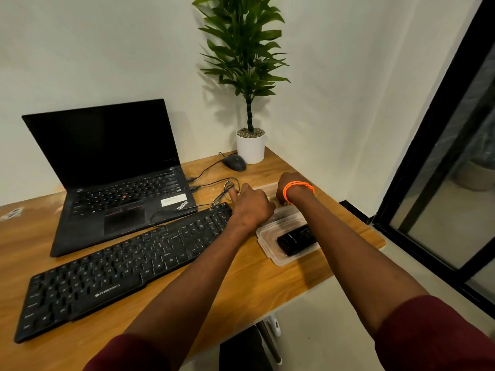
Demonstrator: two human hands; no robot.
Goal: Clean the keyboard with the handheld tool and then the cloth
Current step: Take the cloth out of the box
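The black keyboard [120,266] lies slantwise on the wooden desk [249,279]. At its right end stands a clear plastic container [267,236] with the black handheld tool [297,241] inside. A second clear plastic piece [285,213] sits at the container's far side, between my hands. My left hand [250,207] hovers over the keyboard's right end with its fingers curled under and its thumb out. My right hand [290,184], with an orange band on its wrist, bends down beyond the container, and its fingers are hidden. No cloth is clearly visible.
An open black laptop [115,188] stands behind the keyboard, with loose cables [227,187] beside it. A black mouse [233,162] and a potted plant [250,148] sit at the far corner. The desk's right edge [375,234] is close, with a dark-framed glass door [439,170] beyond.
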